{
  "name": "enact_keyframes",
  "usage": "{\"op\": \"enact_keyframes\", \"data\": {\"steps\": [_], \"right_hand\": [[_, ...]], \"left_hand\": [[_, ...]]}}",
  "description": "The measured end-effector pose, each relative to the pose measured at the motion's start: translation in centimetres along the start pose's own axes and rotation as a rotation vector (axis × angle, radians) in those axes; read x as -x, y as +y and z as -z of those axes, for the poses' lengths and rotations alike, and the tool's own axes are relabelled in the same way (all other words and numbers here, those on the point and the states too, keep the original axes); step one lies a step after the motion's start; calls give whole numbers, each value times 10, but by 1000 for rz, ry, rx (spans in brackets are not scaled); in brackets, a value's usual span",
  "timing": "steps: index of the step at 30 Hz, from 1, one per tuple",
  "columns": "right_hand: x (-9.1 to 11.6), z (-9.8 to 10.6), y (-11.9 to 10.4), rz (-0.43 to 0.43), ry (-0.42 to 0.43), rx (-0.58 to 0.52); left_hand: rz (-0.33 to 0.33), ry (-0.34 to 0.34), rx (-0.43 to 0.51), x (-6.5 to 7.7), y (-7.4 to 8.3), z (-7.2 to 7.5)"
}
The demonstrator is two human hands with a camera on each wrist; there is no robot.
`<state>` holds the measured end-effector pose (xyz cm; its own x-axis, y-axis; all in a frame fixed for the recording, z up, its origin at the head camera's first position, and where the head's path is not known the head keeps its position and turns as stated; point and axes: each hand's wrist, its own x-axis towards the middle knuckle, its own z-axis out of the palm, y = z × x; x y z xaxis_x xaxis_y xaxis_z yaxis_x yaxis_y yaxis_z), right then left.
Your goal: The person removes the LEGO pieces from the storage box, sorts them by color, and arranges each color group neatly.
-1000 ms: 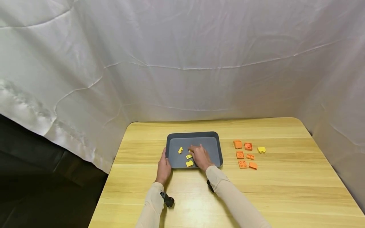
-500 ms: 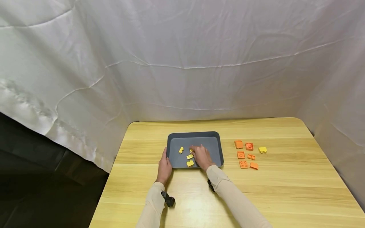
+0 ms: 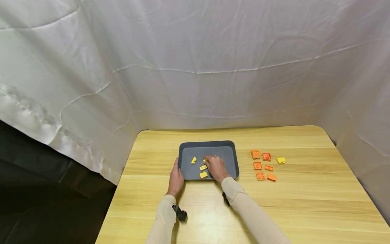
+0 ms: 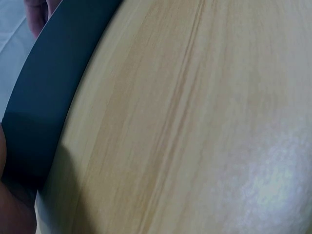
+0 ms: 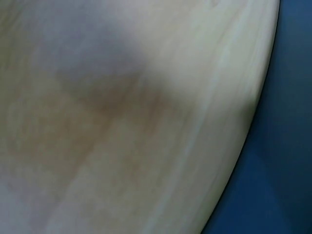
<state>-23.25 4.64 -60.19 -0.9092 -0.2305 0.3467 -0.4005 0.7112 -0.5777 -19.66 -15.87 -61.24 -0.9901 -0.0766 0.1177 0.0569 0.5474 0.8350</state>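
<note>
A dark grey tray (image 3: 187, 149) sits on the wooden table, also seen as a dark wall (image 4: 48, 83) in the left wrist view. My left hand (image 3: 175, 179) rests along its left side near the front corner, fingers fairly straight. Inside the tray my right hand (image 3: 215, 167) has curled fingers and pinches a small yellow toy brick (image 3: 204, 161), mostly hidden under the fingertips. Close to that hand lie a yellow two-stud brick (image 3: 203, 167) and a yellow brick (image 3: 203, 175) nearer the front. Another yellow brick (image 3: 193, 160) lies to their left.
Several orange bricks (image 3: 257, 165) are spread on the table right of the tray, with a yellow brick (image 3: 281, 160) beyond them. Pale curtains (image 3: 213, 91) hang behind the table. The right wrist view shows mainly blurred tabletop (image 5: 146, 146).
The right fingertips have shifted very slightly to the right with the small yellow brick. My left hand stays against the tray; the whole head view has moved a little.
</note>
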Motion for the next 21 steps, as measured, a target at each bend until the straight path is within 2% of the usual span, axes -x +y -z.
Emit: {"op": "enact_keyframes", "data": {"steps": [21], "right_hand": [[-1,28,2,-21,79,-30]], "left_hand": [[12,-5,2,0,3,2]]}}
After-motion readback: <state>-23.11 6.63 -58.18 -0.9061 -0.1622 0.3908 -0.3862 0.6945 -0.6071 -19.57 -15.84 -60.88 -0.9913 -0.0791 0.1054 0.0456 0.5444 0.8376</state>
